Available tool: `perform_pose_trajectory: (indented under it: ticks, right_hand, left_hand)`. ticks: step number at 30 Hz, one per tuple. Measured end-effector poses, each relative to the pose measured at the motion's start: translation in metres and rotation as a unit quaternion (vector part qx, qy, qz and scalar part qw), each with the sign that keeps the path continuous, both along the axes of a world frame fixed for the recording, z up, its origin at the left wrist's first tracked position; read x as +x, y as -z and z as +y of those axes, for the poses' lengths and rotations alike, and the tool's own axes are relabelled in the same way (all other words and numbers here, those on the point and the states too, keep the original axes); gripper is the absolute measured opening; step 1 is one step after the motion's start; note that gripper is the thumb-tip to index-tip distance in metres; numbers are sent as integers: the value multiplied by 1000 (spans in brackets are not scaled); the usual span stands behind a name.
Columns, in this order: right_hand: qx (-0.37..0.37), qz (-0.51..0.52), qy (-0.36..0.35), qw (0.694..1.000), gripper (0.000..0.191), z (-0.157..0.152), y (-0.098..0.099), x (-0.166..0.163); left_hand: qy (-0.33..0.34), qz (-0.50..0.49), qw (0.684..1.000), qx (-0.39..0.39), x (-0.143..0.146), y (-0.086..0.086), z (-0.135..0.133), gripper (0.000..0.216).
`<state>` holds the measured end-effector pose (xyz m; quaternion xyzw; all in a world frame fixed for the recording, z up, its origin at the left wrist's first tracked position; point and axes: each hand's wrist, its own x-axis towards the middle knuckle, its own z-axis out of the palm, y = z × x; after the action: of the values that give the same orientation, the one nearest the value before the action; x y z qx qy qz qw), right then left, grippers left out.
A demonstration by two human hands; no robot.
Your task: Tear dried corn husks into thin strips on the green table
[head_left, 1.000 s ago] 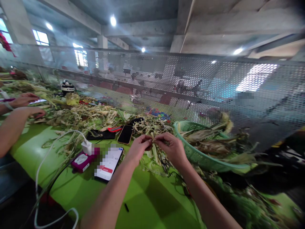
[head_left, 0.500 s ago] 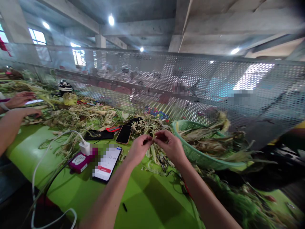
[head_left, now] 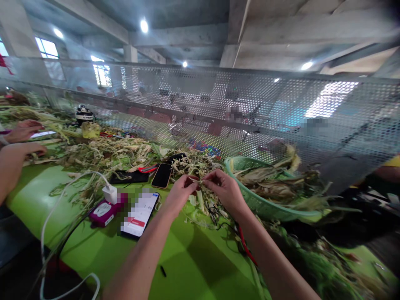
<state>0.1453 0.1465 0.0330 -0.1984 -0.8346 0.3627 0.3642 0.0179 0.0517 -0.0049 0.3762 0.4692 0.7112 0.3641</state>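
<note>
Over the green table, my left hand [head_left: 183, 191] is closed in a pinch on a thin pale strip of corn husk [head_left: 200, 182]. Facing it, my right hand [head_left: 222, 189] pinches the same strip, thumb against forefinger, with a small gap between the two hands. Most of the strip is hidden by the fingers. Loose green husk pieces [head_left: 200, 202] lie just below my hands, and a heap of dry shredded husk [head_left: 193, 163] is behind them.
A green plastic basket [head_left: 246, 196] holding corn husks stands right of my hands. To the left lie a lit phone [head_left: 139, 216], a dark phone [head_left: 161, 175], a purple power strip [head_left: 103, 212] and a white cable [head_left: 51, 212]. Another person's hands [head_left: 23, 132] are at far left.
My hands have drawn slightly apart, and more of the pale strip shows between the fingers. The other person's near hand at far left has shifted a little left.
</note>
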Motion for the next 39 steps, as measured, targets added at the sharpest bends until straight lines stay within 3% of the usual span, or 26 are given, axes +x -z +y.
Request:
perform_pose_trajectory:
  ticks: [8,13,17,27,31,34,37,39]
  right_hand:
    - [-118,97,18,988,21,2,9,-7]
    - [-194,134,27,971,21,-3,6,-7]
    - [-181,124,25,975,23,1,3,-4]
    - [-140,123,48,981,23,2,2,-2]
    - [-124,117,54,984,21,1,4,-5]
    - [-122,120,57,984,20,1,9,-7]
    - [-128,114,54,984,20,2,14,-10]
    - [-113,93,51,988,19,4,16,-10]
  left_hand:
    - [32,-136,990,2,3,-3,-1,26]
    - [40,-124,991,8,3,3,3,32]
    - [66,-98,993,-26,0,5,2,36]
    - [81,-142,985,-50,3,1,0,35]
    - [85,-48,995,-27,3,4,2,27]
    - [16,110,993,-23,5,5,3,11]
    - [-106,295,949,-32,8,7,3,3]
    - [-113,330,936,-38,8,7,3,3]
